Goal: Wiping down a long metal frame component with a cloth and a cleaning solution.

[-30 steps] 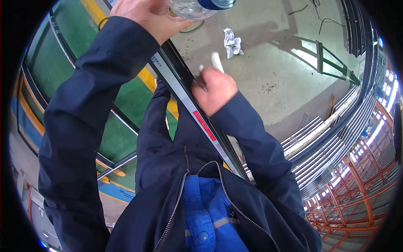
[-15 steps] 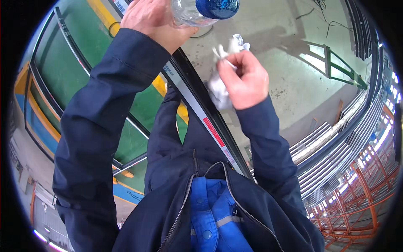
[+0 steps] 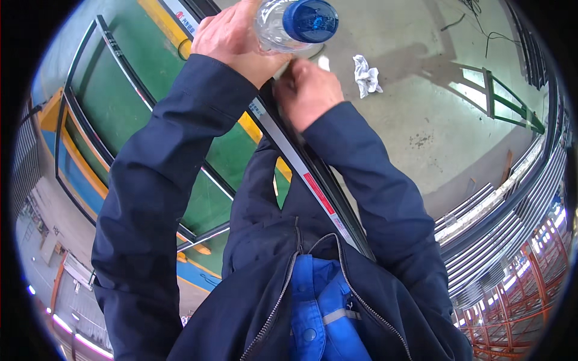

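Observation:
My left hand (image 3: 238, 45) is wrapped round a clear plastic bottle (image 3: 272, 27) with a wide blue cap (image 3: 310, 21), held over the long black-and-silver frame bar (image 3: 295, 157). Close below the bottle, my right hand (image 3: 310, 93) is blurred, its fingers curled at the bar's dark side. A small white patch (image 3: 324, 63) shows just beyond its knuckles; what lies inside the fingers is hidden. A crumpled white cloth or paper (image 3: 366, 76) lies on the grey floor to the right of that hand.
Another black frame (image 3: 123, 60) lies over a green surface (image 3: 141, 39) with yellow edging at the left. A green metal stand (image 3: 490, 96) is on the floor at the right. Stacked metal profiles (image 3: 494, 234) and orange racks (image 3: 530, 283) line the right side.
My right hand has moved left and in toward the bar, below the bottle. The white material it pinched is now mostly out of sight. The left hand still grips the bottle.

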`<move>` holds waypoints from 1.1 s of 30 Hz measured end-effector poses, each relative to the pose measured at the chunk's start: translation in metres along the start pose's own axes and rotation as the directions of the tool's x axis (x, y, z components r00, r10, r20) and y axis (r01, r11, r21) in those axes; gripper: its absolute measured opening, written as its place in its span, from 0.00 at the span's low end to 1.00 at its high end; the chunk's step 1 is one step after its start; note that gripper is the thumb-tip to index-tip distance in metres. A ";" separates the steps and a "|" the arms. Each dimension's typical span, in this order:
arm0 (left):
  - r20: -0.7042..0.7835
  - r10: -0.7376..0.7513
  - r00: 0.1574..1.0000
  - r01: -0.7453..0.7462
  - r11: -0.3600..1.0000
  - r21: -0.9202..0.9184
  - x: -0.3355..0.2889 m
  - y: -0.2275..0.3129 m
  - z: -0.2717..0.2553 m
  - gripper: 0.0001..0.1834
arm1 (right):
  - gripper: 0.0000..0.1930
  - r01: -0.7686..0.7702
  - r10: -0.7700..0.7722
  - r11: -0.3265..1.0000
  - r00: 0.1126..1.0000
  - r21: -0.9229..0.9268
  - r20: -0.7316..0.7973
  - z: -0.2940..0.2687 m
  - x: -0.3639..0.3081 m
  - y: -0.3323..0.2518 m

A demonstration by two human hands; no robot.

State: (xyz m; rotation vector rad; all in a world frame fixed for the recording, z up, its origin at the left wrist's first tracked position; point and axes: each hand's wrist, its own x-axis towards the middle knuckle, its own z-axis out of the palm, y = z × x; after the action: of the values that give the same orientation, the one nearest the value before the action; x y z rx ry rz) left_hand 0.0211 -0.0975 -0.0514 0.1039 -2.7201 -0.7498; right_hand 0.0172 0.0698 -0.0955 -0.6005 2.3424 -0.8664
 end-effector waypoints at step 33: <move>0.235 -0.212 0.949 0.295 0.860 -0.416 -0.006 -0.014 0.015 0.27 | 0.08 -0.509 0.293 0.577 0.859 0.639 0.420 -0.030 -0.186 0.112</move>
State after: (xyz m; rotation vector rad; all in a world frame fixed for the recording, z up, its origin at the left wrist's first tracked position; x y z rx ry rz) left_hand 0.0219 -0.1017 -0.0726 0.3076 -2.6453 -1.5138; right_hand 0.1122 0.2674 -0.0895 0.1712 1.5558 -1.2849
